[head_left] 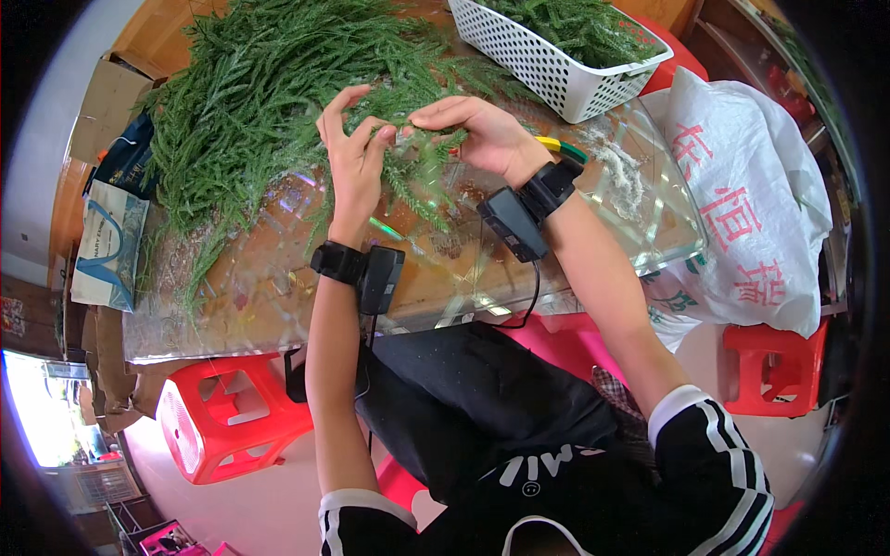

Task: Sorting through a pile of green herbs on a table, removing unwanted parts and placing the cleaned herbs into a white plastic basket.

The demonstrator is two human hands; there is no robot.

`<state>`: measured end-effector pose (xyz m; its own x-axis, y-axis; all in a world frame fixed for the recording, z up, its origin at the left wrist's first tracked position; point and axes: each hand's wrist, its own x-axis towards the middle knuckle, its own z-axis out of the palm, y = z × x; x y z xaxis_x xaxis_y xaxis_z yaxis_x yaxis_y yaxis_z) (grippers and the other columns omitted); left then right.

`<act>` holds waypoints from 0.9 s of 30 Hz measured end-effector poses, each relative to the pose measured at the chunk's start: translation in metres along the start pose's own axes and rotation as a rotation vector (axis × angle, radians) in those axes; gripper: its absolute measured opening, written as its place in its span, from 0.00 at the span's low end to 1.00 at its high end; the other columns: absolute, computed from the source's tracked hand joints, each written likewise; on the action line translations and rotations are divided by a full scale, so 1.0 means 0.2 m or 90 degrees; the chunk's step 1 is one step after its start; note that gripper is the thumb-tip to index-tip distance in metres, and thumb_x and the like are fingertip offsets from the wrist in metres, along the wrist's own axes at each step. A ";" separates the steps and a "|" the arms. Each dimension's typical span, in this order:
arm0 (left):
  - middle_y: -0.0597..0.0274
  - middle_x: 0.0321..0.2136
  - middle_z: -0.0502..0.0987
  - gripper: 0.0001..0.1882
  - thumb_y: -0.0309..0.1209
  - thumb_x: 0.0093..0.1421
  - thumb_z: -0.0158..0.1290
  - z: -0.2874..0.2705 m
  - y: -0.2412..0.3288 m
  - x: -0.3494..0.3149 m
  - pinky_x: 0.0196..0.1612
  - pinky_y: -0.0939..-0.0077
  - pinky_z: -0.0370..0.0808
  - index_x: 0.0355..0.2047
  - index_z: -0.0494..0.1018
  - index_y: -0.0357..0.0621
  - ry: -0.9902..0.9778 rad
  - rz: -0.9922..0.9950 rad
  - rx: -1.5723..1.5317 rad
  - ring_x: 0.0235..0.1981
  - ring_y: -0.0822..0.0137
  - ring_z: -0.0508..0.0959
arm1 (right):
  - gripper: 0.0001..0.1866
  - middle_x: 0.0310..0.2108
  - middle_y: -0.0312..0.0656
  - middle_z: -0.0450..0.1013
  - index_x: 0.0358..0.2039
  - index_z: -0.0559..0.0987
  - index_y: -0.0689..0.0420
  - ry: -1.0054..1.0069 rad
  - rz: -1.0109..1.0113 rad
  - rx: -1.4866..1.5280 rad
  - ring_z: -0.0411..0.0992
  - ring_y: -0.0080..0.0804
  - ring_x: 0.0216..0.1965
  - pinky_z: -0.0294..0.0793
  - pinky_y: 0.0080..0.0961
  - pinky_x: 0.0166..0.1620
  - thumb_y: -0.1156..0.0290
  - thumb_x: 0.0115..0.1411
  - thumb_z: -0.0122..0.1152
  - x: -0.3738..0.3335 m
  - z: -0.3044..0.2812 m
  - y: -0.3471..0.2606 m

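In front of me, over the table, both hands are raised at a green artificial pine sprig (422,171). My right hand (487,134) pinches it near the top between thumb and fingers, and its needled branches hang down below. Close by on the left, my left hand (354,157) brings thumb and index finger together at the sprig's end, with the other fingers curled up and away. What lies right between those fingertips is too small to make out clearly. Behind both hands spreads a large heap of similar green sprigs (269,102). Black straps with small dark devices circle both wrists.
A white perforated basket (565,79) of greenery stands at the far right of the plastic-covered table (269,301). Beside it are a yellow-green ring (561,148), pale debris (621,176) and a white woven sack (751,195). Red stools (232,417) flank me; a paper bag (109,246) sits left.
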<state>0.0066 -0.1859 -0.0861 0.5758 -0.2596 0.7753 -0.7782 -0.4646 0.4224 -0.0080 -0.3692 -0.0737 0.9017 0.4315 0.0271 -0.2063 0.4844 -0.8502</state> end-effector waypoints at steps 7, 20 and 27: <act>0.63 0.53 0.62 0.10 0.30 0.47 0.57 -0.05 0.06 0.01 0.54 0.62 0.54 0.33 0.77 0.50 -0.031 0.123 0.228 0.53 0.59 0.59 | 0.08 0.29 0.32 0.73 0.30 0.79 0.60 0.012 -0.023 -0.304 0.68 0.16 0.31 0.62 0.14 0.33 0.70 0.52 0.59 0.04 -0.04 -0.03; 0.65 0.46 0.71 0.20 0.26 0.37 0.59 -0.09 0.14 0.01 0.49 0.64 0.61 0.35 0.77 0.52 -0.006 0.337 0.272 0.46 0.63 0.69 | 0.17 0.31 0.36 0.73 0.39 0.76 0.64 -0.104 -0.006 -0.364 0.69 0.17 0.33 0.64 0.13 0.37 0.68 0.50 0.61 -0.05 -0.06 -0.12; 0.65 0.45 0.72 0.23 0.27 0.32 0.61 -0.10 0.13 0.01 0.47 0.64 0.62 0.35 0.77 0.51 -0.024 0.321 0.273 0.45 0.64 0.69 | 0.19 0.33 0.38 0.73 0.40 0.75 0.67 -0.059 -0.029 -0.514 0.69 0.17 0.35 0.66 0.15 0.41 0.68 0.51 0.62 -0.07 -0.04 -0.13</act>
<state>-0.0177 -0.1812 -0.0652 0.1812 -0.5595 0.8088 -0.7902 -0.5724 -0.2189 -0.0117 -0.3931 -0.0555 0.8600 0.5034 0.0836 0.1988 -0.1796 -0.9635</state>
